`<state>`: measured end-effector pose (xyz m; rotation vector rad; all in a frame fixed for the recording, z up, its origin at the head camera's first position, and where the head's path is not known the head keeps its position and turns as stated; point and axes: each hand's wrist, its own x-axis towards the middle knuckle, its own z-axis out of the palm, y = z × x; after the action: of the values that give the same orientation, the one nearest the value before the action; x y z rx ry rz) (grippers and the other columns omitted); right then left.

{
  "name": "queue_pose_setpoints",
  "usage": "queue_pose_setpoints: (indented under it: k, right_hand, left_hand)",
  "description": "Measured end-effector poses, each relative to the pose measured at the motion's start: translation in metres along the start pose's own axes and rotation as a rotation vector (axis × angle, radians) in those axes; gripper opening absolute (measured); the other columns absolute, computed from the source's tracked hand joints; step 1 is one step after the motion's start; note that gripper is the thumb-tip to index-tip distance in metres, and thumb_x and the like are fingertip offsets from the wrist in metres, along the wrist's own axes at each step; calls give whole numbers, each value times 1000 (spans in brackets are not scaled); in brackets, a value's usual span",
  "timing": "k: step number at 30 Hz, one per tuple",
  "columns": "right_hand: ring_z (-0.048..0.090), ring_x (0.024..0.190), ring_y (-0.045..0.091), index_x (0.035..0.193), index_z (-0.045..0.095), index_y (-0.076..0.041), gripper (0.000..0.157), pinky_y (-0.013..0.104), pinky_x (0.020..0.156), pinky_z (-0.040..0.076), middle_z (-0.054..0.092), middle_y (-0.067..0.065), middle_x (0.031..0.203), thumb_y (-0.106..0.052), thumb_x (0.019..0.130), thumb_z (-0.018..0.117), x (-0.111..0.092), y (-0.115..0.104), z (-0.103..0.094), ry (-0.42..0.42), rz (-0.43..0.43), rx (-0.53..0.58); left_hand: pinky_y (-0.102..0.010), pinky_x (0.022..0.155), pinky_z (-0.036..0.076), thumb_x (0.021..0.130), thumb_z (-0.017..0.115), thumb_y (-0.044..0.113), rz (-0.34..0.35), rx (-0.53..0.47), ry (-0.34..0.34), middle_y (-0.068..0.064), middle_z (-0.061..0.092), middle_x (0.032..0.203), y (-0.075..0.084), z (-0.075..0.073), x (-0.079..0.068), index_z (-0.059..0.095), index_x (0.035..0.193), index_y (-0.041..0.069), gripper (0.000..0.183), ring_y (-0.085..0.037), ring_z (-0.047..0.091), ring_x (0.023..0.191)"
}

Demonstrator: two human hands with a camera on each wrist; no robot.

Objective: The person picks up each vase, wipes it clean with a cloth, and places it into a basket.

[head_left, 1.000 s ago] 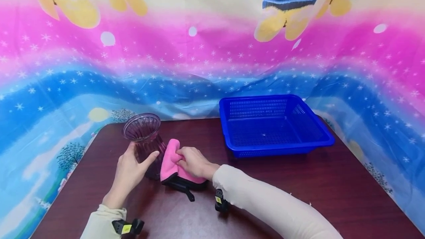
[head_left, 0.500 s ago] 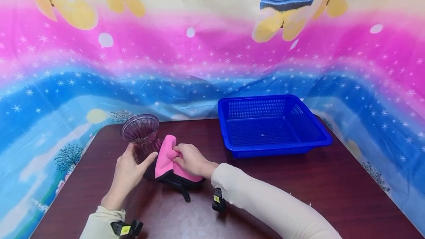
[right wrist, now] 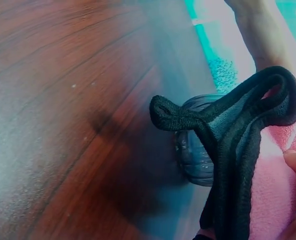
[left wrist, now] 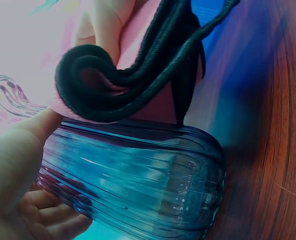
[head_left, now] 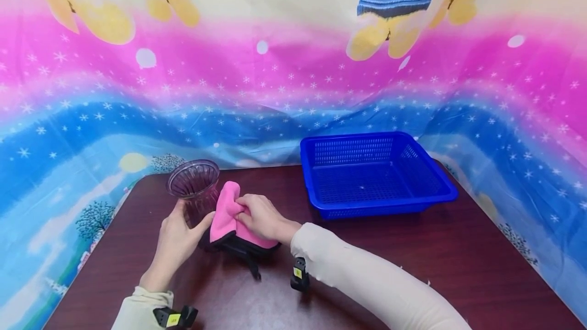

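A ribbed, see-through purple glass vase (head_left: 194, 180) with a flared rim stands on the table at the left, tilted slightly. My left hand (head_left: 176, 233) grips its near side, thumb on one side and fingers curled round the other. In the left wrist view the vase (left wrist: 132, 175) shows its ribbed body and thick base. My right hand (head_left: 263, 218) pinches a folded pink cloth (head_left: 224, 215) with black edging and a hanging loop. The cloth touches the vase's right side in the left wrist view. In the right wrist view the cloth (right wrist: 273, 190) hides most of the vase.
A blue plastic basket (head_left: 376, 208) with perforated walls stands at the back right of the dark wooden table (head_left: 367, 279). Behind the table hangs a printed backdrop (head_left: 284, 85). A small black camera sits on each wrist.
My right hand has moved the cloth a little leftward and upward along the vase, covering more of its right side. The left hand keeps its hold on the vase.
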<state>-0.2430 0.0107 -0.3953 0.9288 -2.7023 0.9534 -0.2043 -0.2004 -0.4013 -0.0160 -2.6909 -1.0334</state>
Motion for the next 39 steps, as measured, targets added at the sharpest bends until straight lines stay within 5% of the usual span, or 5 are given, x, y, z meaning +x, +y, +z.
queue_pose_setpoints:
  k: [18, 39]
  right_hand:
    - [64, 86, 15, 102, 74, -8, 11, 23, 80, 53, 73, 6, 95, -11, 93, 69, 4, -9, -7, 47, -5, 42]
    - [49, 74, 11, 89, 67, -9, 6, 16, 69, 39, 61, 2, 84, -12, 95, 68, 8, -18, -16, 91, -40, 59]
  left_hand:
    - [-62, 101, 50, 92, 71, 28, -14, 25, 5, -36, 60, 132, 2, 0, 1, 45, 139, -1, 61, -50, 61, 121]
    - [-61, 100, 51, 91, 70, 35, 8, 25, 44, -34, 64, 126, 0, 1, 1, 50, 132, 1, 57, -49, 65, 116]
